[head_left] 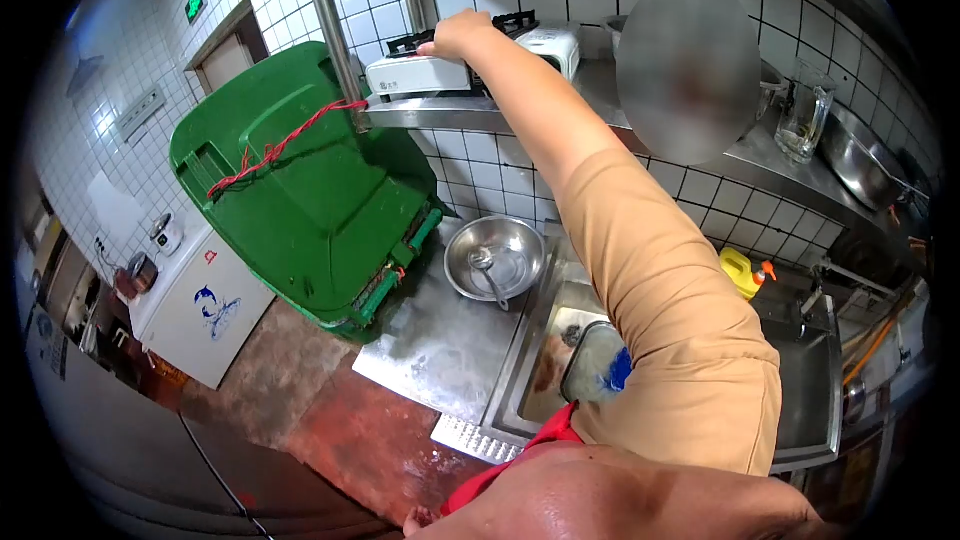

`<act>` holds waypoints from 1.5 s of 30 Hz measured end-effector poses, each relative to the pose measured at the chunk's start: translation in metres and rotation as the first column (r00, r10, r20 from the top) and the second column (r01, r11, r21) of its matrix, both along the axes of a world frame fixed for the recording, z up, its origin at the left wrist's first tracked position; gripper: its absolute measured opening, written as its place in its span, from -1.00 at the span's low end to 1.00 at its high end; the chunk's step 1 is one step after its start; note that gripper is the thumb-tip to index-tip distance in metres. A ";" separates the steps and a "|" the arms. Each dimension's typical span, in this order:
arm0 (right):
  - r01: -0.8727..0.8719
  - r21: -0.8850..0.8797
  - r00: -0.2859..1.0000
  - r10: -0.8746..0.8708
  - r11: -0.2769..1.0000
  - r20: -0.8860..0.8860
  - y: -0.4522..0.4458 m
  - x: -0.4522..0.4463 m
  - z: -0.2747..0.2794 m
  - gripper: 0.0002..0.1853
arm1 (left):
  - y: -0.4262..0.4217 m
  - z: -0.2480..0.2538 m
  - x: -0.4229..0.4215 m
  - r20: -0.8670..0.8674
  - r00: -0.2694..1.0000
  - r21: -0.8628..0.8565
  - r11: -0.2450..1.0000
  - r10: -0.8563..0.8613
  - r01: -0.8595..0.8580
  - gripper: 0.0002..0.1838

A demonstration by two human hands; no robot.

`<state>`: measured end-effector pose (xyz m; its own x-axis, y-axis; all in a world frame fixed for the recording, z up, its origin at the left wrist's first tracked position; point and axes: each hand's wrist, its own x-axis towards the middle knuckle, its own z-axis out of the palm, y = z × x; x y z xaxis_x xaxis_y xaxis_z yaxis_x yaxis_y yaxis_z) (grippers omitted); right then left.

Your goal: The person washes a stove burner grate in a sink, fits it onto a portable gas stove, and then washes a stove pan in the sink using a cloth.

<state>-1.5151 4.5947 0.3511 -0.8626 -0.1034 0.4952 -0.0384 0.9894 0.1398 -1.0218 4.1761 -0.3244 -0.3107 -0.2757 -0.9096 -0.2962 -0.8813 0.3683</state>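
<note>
My right hand (465, 37) reaches up to the raised steel shelf, its fingers curled over a white portable gas stove (425, 74) with a black pan support. Part of the grip is hidden by the hand's back. Directly behind it sits another white portable stove (552, 44). Only a small part of my left hand (419, 519) shows low at the bottom edge, near the red apron (520, 460); whether it holds anything is hidden.
A large green bin (300, 190) with red cord stands left. Below the shelf, a metal bowl (480, 285) holding a ladle (488, 270) rests on the steel counter (430, 360), beside a sink (520, 395). A glass jug (803, 115) and steel basin (860, 160) occupy the shelf's right.
</note>
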 end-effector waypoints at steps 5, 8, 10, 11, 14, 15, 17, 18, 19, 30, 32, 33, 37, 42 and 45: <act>-0.048 -0.048 0.997 0.051 0.998 0.065 0.011 0.005 0.005 -0.26 | 0.004 0.004 -0.009 0.006 1.000 -0.004 1.000 -0.012 0.012 -0.82; -0.076 -0.047 0.988 0.081 0.996 0.133 0.018 0.008 0.011 -0.24 | 0.005 0.004 -0.011 0.007 1.000 -0.001 1.000 -0.017 0.017 -0.81; -0.111 0.014 0.988 0.109 0.994 0.106 0.023 0.009 0.013 -0.23 | 0.005 0.004 -0.012 0.007 1.000 0.005 1.000 -0.011 0.011 -0.81; -0.128 0.063 0.990 0.123 0.990 0.071 0.025 0.009 0.015 -0.22 | 0.006 0.004 -0.011 0.005 1.000 0.004 1.000 -0.008 0.008 -0.81; -0.264 0.173 0.961 0.274 0.949 -0.036 0.036 0.007 0.020 -0.22 | 0.006 0.004 -0.012 0.005 1.000 0.008 1.000 -0.007 0.006 -0.81; -0.324 0.136 0.941 0.334 0.936 -0.054 0.039 0.012 0.023 -0.22 | 0.006 0.005 -0.015 0.004 1.000 0.008 1.000 -0.008 0.008 -0.81; -0.452 0.088 0.887 0.458 0.888 -0.062 0.043 0.017 0.029 -0.20 | 0.007 0.007 -0.018 0.001 1.000 0.009 1.000 -0.012 0.012 -0.81; -0.488 0.084 0.871 0.491 0.869 -0.018 0.044 0.017 0.029 -0.20 | 0.007 0.008 -0.019 -0.007 1.000 0.008 1.000 -0.014 0.014 -0.81; -0.524 0.077 0.851 0.524 0.848 0.025 0.045 0.017 0.030 -0.21 | 0.008 0.008 -0.022 -0.004 1.000 0.008 1.000 -0.012 0.012 -0.81; -0.449 -0.343 0.772 0.551 0.825 0.315 0.060 0.010 0.046 -0.30 | 0.011 -0.010 -0.020 -0.055 0.997 0.087 0.995 -0.052 0.057 -0.84; -0.561 -0.283 0.786 0.608 0.778 0.111 0.034 0.025 0.044 -0.24 | 0.007 -0.026 -0.010 -0.070 0.995 0.129 0.988 -0.073 0.081 -0.85; -0.529 -0.205 0.823 0.557 0.824 0.114 0.018 0.014 0.043 -0.11 | 0.011 -0.025 -0.009 -0.060 0.997 0.133 0.989 -0.054 0.061 -0.85; -0.298 0.009 0.922 0.286 0.954 0.261 -0.046 0.017 0.039 -0.21 | 0.020 -0.005 -0.014 0.022 0.999 0.083 0.996 0.030 -0.031 -0.86; 0.021 0.016 0.919 -0.026 1.000 0.394 -0.074 -0.026 0.028 -0.40 | 0.027 -0.005 -0.007 -0.033 0.997 0.069 0.995 0.076 -0.074 -0.85; -0.002 0.141 0.820 -0.079 0.990 0.567 -0.077 -0.029 0.039 -0.46 | 0.035 -0.006 -0.001 0.010 0.995 0.087 0.991 0.096 -0.097 -0.84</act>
